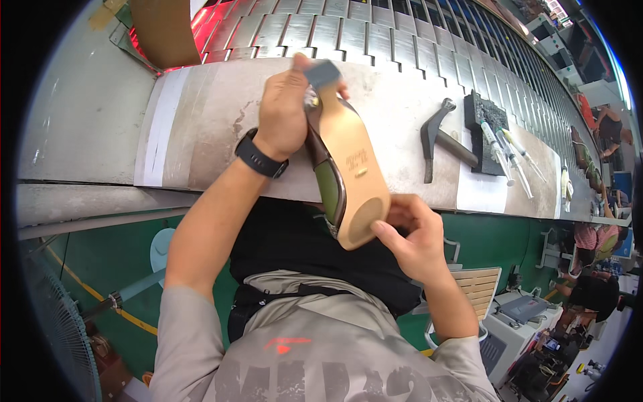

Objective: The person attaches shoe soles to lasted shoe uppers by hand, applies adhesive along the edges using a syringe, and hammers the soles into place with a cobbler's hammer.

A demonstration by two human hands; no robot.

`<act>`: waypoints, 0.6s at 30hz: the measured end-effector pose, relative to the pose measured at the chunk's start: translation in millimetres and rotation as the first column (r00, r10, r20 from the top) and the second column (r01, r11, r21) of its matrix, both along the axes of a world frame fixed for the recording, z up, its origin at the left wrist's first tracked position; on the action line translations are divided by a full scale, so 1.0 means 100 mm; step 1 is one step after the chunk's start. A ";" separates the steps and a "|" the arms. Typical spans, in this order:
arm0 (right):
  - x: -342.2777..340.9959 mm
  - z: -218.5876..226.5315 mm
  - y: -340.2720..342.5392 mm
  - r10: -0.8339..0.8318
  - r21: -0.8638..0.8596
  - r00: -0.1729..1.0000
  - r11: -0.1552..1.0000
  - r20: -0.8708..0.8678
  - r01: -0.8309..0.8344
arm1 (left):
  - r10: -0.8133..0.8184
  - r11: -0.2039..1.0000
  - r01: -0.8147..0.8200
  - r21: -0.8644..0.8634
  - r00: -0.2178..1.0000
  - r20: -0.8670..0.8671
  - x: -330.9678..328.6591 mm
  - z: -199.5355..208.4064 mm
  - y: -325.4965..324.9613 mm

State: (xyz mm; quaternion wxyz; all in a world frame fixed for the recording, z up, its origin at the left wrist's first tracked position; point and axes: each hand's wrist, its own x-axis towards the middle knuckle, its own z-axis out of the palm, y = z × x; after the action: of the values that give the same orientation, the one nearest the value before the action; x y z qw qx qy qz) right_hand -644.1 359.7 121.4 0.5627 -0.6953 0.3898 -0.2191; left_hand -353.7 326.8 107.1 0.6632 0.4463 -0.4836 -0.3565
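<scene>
Holds the heel end of the shoe in the left hand, with grip closed. Pinches the toe end between thumb and fingers of the right hand, with grip narrow. Turns the tan sole toward the viewer, across the front edge of the surface. Shows green and brown on the upper. Has, to the right, a hammer beside a black block and syringes.
</scene>
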 end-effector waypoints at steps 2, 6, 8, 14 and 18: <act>0.18 0.07 -0.16 -0.019 -0.484 0.998 0.875 -0.063 -0.014 | -0.099 0.995 0.101 -0.017 0.990 0.102 -0.03 0.05 -0.02; 0.57 0.72 -0.53 0.036 -0.544 0.998 0.839 0.046 -0.005 | -0.190 0.975 0.210 -0.077 0.958 0.213 -0.13 0.11 -0.02; 0.76 0.95 -0.68 0.153 -0.576 0.986 0.801 -0.062 -0.161 | -0.178 0.971 0.210 -0.112 0.954 0.241 -0.12 0.10 -0.01; 0.74 0.92 -0.42 0.098 -0.847 0.995 0.526 -0.020 -0.069 | -0.117 0.980 0.160 -0.115 0.943 0.311 -0.07 0.12 0.05; 0.73 0.65 -0.35 0.007 -0.911 0.997 0.408 0.072 0.063 | -0.083 0.991 0.094 -0.095 0.990 0.110 -0.16 0.06 0.05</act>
State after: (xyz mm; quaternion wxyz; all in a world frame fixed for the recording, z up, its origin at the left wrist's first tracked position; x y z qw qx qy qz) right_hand -571.2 324.7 186.4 0.1023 -0.8755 0.2011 -0.4274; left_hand -370.0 332.1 113.2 0.6417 0.4089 -0.5545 -0.3370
